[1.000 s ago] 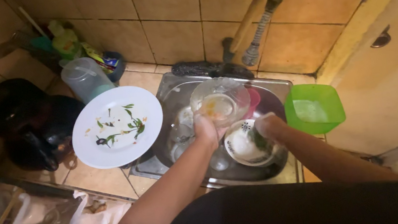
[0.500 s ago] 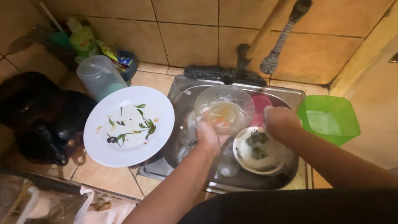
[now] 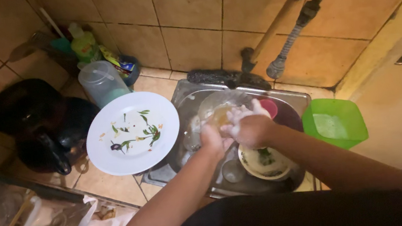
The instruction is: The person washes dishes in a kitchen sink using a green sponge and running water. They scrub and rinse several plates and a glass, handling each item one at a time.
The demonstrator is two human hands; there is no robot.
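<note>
A dull, brushed sheen is shown by the rectangular grey metal sink point(image 3: 295, 100). Inside it, a clear glass bowl point(image 3: 216, 107), glossy and wet, is gripped by the left hand point(image 3: 213, 140) and rubbed by the foam-covered right hand point(image 3: 251, 127). Just left of the sink, a smooth glazed shine is carried by the round white ceramic plate with leaf print point(image 3: 132, 132). To the sink's right, the square green plastic tub point(image 3: 334, 123) looks translucent and slick. Behind the sink, glazed tan wall tiles point(image 3: 188, 7) are seen, faintly glossy with rough dark grout.
</note>
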